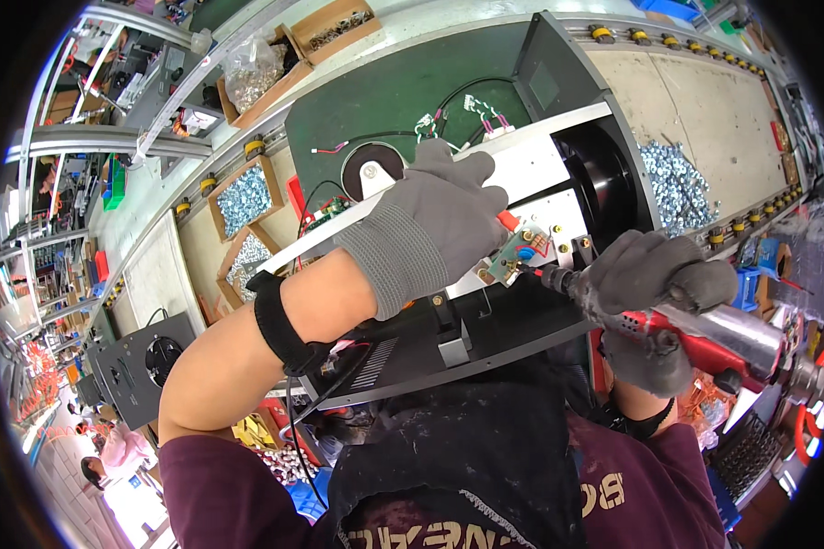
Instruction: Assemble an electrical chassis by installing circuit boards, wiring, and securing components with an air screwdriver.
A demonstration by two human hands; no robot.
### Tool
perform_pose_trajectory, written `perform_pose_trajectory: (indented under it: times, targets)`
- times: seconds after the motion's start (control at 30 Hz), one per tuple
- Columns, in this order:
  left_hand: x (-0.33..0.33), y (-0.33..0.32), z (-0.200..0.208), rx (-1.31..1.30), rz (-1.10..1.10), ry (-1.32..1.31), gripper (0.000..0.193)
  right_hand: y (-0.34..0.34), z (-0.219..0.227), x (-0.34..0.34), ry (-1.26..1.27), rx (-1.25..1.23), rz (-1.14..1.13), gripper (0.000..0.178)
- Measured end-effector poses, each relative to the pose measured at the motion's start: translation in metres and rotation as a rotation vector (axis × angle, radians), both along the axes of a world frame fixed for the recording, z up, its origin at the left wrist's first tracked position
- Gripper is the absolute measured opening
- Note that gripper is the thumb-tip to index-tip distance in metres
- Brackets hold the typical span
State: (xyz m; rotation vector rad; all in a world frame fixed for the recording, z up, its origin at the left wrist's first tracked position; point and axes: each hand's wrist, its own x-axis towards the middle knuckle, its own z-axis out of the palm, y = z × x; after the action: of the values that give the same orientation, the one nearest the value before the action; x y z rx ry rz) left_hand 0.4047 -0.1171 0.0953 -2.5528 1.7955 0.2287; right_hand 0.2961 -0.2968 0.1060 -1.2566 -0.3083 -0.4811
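My left hand (444, 215), in a grey glove, lies with its fingers apart across a silver metal plate (536, 165) inside a dark grey equipment housing (577, 84). My right hand (627, 274), gloved too, is wrapped round a red and silver power screwdriver (728, 334) with an air-tool look. Its bit points left at a small green circuit board (506, 267) with a blue round part on it. Whether the bit touches a screw there is too small to tell. Near my left fingers sits a black ring-shaped part (362, 169), with a white wire connector (479, 105) beyond.
Loose silver screws (673, 183) are heaped on the bench at right. Cardboard boxes of fasteners (244, 199) stand at left. Rows of rollers (639, 37) edge the line. Another dark panel with a round fan opening (163, 359) is at left; a person (110, 462) is beyond.
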Motion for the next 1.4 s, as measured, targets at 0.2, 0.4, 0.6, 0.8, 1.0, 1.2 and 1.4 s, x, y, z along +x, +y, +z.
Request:
perform_pose_trajectory:
  times: [0.2, 0.4, 0.6, 0.8, 1.0, 1.2, 1.4]
  targets:
    - [0.0, 0.001, -0.007, -0.004, 0.005, -0.011, 0.012, 0.005, -0.003, 0.001, -0.081, -0.03, 0.146, 0.029]
    - [0.0, 0.001, -0.012, -0.082, 0.031, 0.011, 0.006, 0.008, -0.005, 0.008, -0.217, -0.133, 0.3, 0.033]
    - [-0.001, 0.004, -0.011, -0.022, 0.012, -0.026, 0.006, 0.016, -0.002, 0.001, -0.252, -0.36, 0.234, 0.037]
    - [0.0, 0.005, -0.01, -0.077, 0.089, 0.087, 0.006, 0.031, 0.014, -0.002, 0.245, -0.179, 0.025, 0.039]
    - [0.001, 0.006, -0.005, -0.097, 0.125, 0.184, 0.013, 0.02, -0.003, -0.006, 0.215, -0.524, 0.029, 0.037]
    - [0.004, 0.004, 0.001, 0.029, 0.056, 0.139, 0.013, 0.048, -0.009, -0.011, 0.413, -0.241, -0.41, 0.037]
    - [0.014, 0.017, -0.007, -0.43, 0.177, 0.215, 0.03, 0.043, 0.004, 0.012, 0.15, -0.297, -0.038, 0.031]
